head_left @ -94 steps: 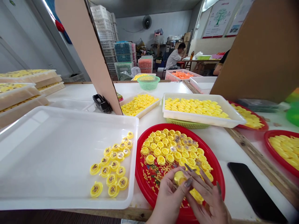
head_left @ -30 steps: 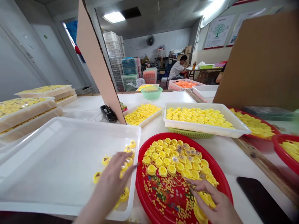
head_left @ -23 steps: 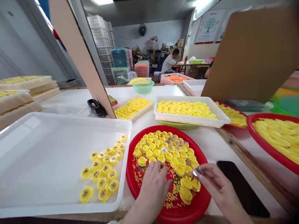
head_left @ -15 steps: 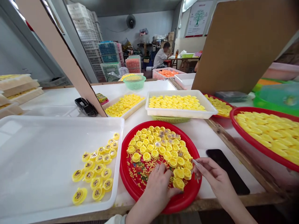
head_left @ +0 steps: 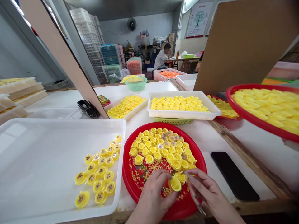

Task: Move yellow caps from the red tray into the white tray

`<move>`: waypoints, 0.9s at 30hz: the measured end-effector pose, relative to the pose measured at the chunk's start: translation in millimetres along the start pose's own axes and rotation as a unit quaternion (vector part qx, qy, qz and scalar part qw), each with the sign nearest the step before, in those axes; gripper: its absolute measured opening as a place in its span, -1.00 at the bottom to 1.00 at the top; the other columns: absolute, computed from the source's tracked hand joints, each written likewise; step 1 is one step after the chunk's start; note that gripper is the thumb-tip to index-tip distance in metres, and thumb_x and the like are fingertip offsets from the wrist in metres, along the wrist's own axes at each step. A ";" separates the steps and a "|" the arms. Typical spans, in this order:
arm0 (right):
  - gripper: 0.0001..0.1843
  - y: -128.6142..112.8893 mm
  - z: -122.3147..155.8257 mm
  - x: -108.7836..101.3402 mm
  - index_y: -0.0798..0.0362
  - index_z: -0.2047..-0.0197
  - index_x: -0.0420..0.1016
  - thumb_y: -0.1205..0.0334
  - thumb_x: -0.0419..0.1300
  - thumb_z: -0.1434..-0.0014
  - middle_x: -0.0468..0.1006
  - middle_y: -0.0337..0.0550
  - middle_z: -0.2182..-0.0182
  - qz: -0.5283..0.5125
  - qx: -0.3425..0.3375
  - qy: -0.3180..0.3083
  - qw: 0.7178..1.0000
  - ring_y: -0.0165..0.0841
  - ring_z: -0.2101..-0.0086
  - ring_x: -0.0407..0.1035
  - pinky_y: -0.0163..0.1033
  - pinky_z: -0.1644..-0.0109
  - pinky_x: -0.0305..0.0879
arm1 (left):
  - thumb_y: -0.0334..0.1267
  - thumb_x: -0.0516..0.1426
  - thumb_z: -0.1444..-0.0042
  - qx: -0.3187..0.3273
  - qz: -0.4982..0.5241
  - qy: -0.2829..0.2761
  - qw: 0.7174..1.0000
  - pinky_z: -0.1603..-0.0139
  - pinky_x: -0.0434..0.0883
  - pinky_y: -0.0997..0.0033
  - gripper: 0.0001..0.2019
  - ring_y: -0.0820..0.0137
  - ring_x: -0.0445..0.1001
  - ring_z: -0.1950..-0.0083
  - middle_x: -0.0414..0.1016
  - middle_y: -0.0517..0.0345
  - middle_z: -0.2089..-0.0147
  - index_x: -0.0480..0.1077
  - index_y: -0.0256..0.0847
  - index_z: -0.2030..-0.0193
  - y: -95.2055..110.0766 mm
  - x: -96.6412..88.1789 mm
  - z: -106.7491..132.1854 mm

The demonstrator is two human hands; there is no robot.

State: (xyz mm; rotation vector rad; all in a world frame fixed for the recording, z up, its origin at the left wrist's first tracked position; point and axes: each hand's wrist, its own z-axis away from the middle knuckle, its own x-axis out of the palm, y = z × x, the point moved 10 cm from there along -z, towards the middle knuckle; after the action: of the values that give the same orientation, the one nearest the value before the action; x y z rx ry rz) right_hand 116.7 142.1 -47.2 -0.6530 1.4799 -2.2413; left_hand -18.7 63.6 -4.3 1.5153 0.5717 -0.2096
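My left hand (head_left: pixel 156 194) pinches a small yellow plastic cup (head_left: pixel 175 184), tilted so its opening faces me. Close on its right, my right hand (head_left: pixel 206 193) has its fingers closed around a thin, shiny piece (head_left: pixel 198 203) that sticks out below them; its kind I cannot make out. Both hands are over a round red tray (head_left: pixel 127 179). Several yellow cups (head_left: pixel 149 159) stand in it among loose small yellow pellets (head_left: pixel 137 178). Some cups at the back carry shiny clear discs (head_left: pixel 160 146).
A white tray (head_left: pixel 35 174) on the left holds yellow cups with printed faces (head_left: pixel 102 171). Behind is another white tray (head_left: pixel 184 115) of yellow pieces. A black phone (head_left: pixel 234 175) lies at right. Another person's hand (head_left: pixel 291 143) supports a raised red tray (head_left: pixel 263 119).
My left hand has picked up a yellow cup from the red tray. My right hand has moved left and down towards it. The red tray at far right has been lifted.
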 end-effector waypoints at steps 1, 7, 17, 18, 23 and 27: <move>-0.54 1.1 -1.1 9.0 -0.01 0.18 0.48 -0.19 0.32 -0.03 0.36 -0.37 0.65 -0.012 -0.003 -0.010 1.000 -0.49 0.67 0.21 -0.39 0.62 0.15 | -0.36 0.19 -0.06 -0.009 0.022 0.007 1.000 -0.02 0.35 0.23 -0.77 0.20 0.47 0.04 0.51 0.00 0.05 0.40 -0.14 0.10 -0.8 -2.5 0.9; -0.61 -10.1 -6.3 40.2 -0.01 0.18 0.52 -0.13 0.33 -0.07 0.38 -0.33 0.62 -0.006 -0.038 -0.036 0.999 -0.48 0.61 0.23 -0.37 0.53 0.23 | -0.43 0.14 -0.06 -0.055 0.157 0.006 0.986 0.24 0.33 0.44 -0.81 0.37 0.44 0.29 0.53 0.14 0.28 0.38 -0.18 0.17 -2.8 -4.2 -3.0; -0.69 -26.4 -6.3 -23.0 -0.06 0.20 0.50 0.06 0.40 0.01 0.53 -0.21 0.43 -0.184 -0.020 0.029 0.982 -0.36 0.44 0.44 -0.34 0.50 0.34 | -0.20 0.19 -0.13 -0.112 0.294 0.069 0.947 0.23 0.33 0.44 -0.76 0.40 0.39 0.26 0.40 0.18 0.25 0.21 -0.15 0.17 -53.0 -21.1 0.7; -0.67 -23.2 -4.4 -21.9 -0.06 0.19 0.49 0.05 0.40 0.01 0.55 -0.18 0.37 -0.191 -0.008 0.022 0.981 -0.32 0.39 0.46 -0.31 0.48 0.36 | -0.18 0.19 -0.14 -0.115 0.290 0.074 0.947 0.24 0.33 0.44 -0.76 0.40 0.38 0.27 0.39 0.18 0.24 0.22 -0.16 0.14 -56.3 -22.9 1.3; -0.74 -11.4 0.7 -1.1 0.00 0.32 0.40 0.12 0.38 -0.02 0.52 -0.20 0.37 -0.167 0.065 -0.033 0.983 -0.41 0.44 0.40 -0.34 0.45 0.33 | -0.18 0.15 -0.15 -0.120 0.238 0.088 0.960 0.28 0.32 0.44 -0.73 0.43 0.33 0.32 0.37 0.21 0.24 0.24 -0.17 0.06 -64.2 -33.2 4.6; -0.65 -15.8 -4.8 5.5 -0.05 0.22 0.30 0.03 0.36 -0.07 0.37 -0.39 0.53 -0.102 0.073 -0.058 0.990 -0.57 0.63 0.15 -0.45 0.58 0.06 | -0.17 0.12 -0.18 -0.119 0.226 0.080 0.963 0.21 0.34 0.42 -0.75 0.41 0.38 0.25 0.40 0.17 0.16 0.25 -0.15 0.04 -68.3 -37.3 6.9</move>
State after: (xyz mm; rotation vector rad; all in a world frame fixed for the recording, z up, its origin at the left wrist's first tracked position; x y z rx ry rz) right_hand 108.6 148.6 -33.3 -0.9078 1.2282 -2.3897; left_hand -81.3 44.1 -46.8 1.3939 0.3482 0.3275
